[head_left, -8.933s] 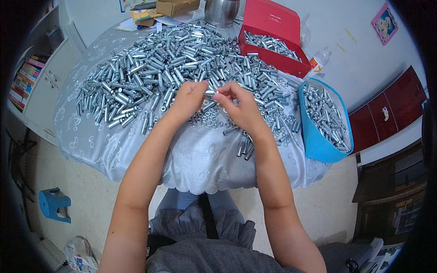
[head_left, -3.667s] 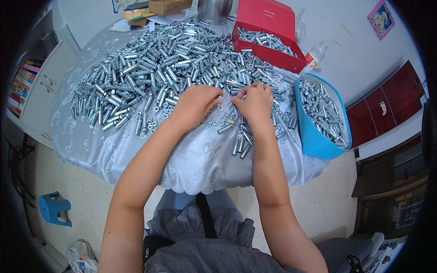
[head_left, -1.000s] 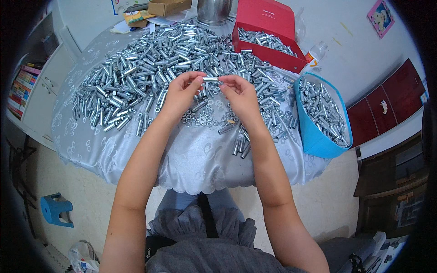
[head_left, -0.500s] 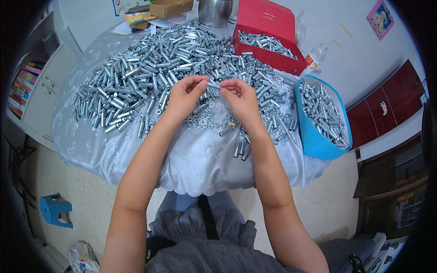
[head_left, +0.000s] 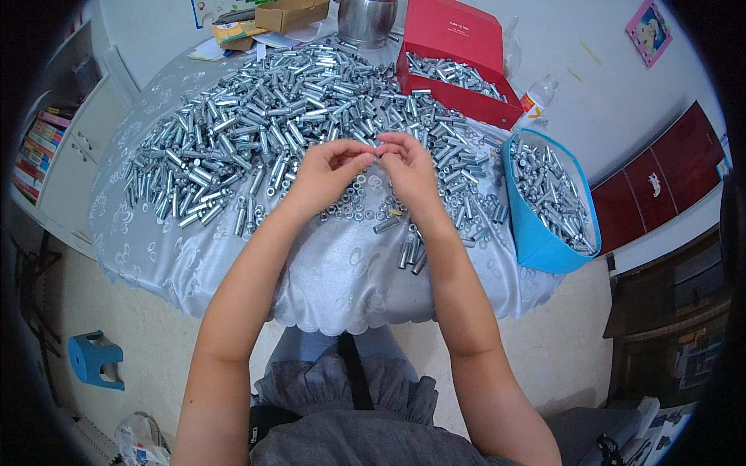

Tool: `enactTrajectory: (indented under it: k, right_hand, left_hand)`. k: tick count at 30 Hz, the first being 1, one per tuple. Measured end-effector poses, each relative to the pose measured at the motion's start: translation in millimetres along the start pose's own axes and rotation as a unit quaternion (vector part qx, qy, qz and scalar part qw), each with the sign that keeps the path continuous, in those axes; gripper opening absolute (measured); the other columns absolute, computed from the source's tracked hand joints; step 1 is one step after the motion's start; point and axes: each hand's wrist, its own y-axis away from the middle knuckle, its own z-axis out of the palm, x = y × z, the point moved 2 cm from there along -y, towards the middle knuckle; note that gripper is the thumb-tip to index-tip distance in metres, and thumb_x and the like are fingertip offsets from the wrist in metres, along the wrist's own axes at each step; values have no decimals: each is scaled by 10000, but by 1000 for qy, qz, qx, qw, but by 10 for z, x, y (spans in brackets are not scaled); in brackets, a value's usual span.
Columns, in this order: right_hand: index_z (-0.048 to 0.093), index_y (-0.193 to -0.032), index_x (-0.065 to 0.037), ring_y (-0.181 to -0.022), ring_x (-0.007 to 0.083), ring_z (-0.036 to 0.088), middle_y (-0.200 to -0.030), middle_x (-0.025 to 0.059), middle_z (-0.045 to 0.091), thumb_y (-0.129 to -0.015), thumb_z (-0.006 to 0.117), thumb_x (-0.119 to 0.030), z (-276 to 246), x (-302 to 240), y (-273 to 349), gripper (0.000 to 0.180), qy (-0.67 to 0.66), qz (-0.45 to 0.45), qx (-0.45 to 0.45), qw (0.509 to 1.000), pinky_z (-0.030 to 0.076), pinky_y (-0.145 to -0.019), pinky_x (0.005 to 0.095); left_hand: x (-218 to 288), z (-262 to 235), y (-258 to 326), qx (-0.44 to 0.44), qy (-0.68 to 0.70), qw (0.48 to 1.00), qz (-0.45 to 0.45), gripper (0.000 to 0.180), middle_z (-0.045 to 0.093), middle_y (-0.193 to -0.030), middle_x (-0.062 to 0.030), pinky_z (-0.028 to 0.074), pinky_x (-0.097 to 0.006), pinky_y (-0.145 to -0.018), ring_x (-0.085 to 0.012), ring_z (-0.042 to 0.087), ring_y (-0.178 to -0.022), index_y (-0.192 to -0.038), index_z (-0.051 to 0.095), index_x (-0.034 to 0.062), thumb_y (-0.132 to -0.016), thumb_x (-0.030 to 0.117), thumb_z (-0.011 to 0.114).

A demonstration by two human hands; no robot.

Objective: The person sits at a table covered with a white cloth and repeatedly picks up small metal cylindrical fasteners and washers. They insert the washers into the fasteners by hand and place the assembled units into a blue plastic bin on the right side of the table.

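- Since the frame half a second earlier, the left hand point(head_left: 332, 172) has moved to the right and a little nearer to the body, so its fingertips now meet those of the right hand point(head_left: 409, 167); the silver tube seen between them then is not plain now.
- Both grips are pinched, thumb against fingers; what is inside them is mostly covered, so I cannot tell which hand holds a part, or if both do.
- The heap of metal tubes point(head_left: 256, 109) lies beyond the grip and to its left; the small nuts point(head_left: 350, 210) lie just on the near side of it.
- To the right of the grip stands the blue bin point(head_left: 538, 247) with metal parts, and beyond it to the right the red box point(head_left: 466, 102).
- The step in hand seems to be fine fingertip work on one small part.
- The next move, I judge, calls for a light, steady pinch with both hands kept in line.
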Motion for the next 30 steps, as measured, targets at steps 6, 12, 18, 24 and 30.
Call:
enactTrajectory:
  k: [6,12,18,24,30]
  right_hand:
    - [528,-999,24,-771,136,533,-881,80,568,-784,472,-132,51,-90,49,271,-156,117,-25,981,418,-709,242]
    - [531,-999,26,-835,145,522,-939,97,559,-805,455,-106,151,-77,98,247,-322,151,-64,932,406,-724,253]
    - [528,-916,-5,-835,127,511,-896,70,550,-800,493,-92,115,-75,79,149,-332,99,-46,937,389,-747,248]
    - [530,-901,-26,-823,107,509,-875,47,554,-801,564,-134,118,-279,129,151,-228,118,-55,965,389,-751,238]
    - [568,-881,-24,-756,71,530,-812,25,582,-773,650,-156,116,-251,117,190,-68,3,-18,998,419,-669,201]
  left_hand:
    - [55,116,54,-44,37,998,-13,165,623,-893,-56,463,-219,-727,-90,577,-823,-933,618,-8,-784,63,625]
    - [-51,116,24,-15,5,999,36,129,612,-887,-49,464,-213,-698,-95,575,-782,-884,641,3,-766,56,641]
    - [109,106,44,25,-70,990,123,125,600,-854,-47,427,-225,-687,-106,541,-785,-858,653,8,-774,99,629]
    - [106,16,40,104,-54,984,132,134,598,-824,-39,406,-221,-618,-99,531,-715,-840,660,29,-759,133,633]
    - [42,-5,-8,151,-46,977,147,151,612,-849,-37,409,-215,-623,-93,541,-723,-860,657,23,-784,146,614]
